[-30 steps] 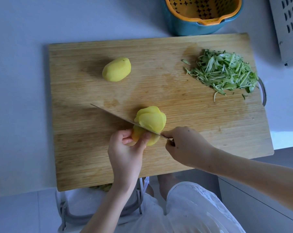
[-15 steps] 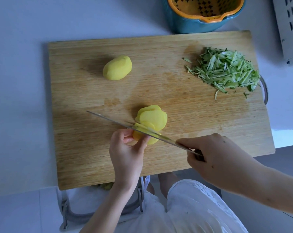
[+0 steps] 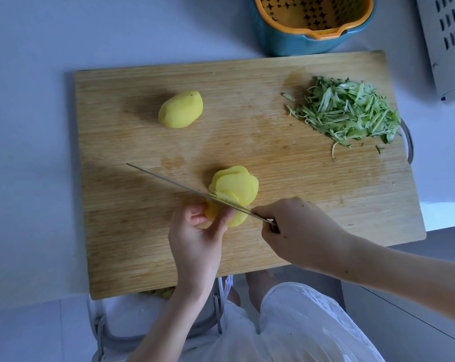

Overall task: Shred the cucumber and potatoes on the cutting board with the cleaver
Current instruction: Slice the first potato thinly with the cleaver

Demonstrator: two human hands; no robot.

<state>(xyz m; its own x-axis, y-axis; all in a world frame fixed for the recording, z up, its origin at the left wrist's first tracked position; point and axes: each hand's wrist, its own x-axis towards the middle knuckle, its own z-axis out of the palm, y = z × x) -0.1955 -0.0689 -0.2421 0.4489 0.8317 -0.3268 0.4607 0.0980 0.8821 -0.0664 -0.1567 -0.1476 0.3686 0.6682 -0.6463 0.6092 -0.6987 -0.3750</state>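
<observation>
Right hand (image 3: 297, 231) grasps the cleaver (image 3: 174, 186) by its handle. The blade shows edge-on as a thin steel line slanting across the board (image 3: 299, 178) and set into the potato (image 3: 238, 220). Left hand (image 3: 195, 239) curls its fingertips and thumb round the potato's uncut end, just on the near side of the blade. Beyond the blade, thin yellow oval slices (image 3: 236, 184) lean fanned against one another.

A blue bowl (image 3: 286, 43) past the board's far edge holds an orange strainer (image 3: 312, 14) pierced with star holes. The board is pale striped wood, rectangular, with damp patches. A smooth peeled whole potato (image 3: 180, 109) lies far left, well apart from both hands. Green cucumber shreds (image 3: 349, 113) are heaped far right.
</observation>
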